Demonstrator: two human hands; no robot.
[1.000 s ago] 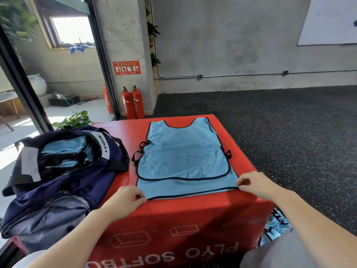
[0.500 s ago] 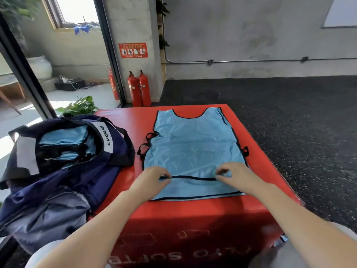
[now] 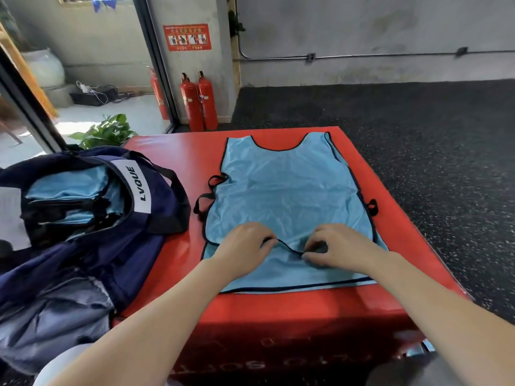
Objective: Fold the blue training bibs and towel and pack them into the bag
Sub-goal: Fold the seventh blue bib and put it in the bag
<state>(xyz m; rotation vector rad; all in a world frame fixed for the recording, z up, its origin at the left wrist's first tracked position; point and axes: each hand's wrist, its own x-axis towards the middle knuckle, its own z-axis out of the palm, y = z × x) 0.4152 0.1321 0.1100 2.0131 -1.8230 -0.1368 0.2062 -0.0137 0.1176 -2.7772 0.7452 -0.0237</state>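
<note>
Your left hand point(image 3: 245, 246) and right hand point(image 3: 338, 246) seemingly pinch the flat light-blue mesh bib's point(image 3: 284, 190) upper hem | ready to fold | open navy duffel bag point(image 3: 92, 218) beside it for packing

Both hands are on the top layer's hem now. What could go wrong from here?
1. The left hand and right hand pinch only the upper hem near its middle, so lifting may leave the outer corners sagging and the bib folding crooked.
2. The side straps lie loose and could get trapped in the fold.
3. The lower hem sits at the box edge; a tug toward the person might slide the bib off.
</note>
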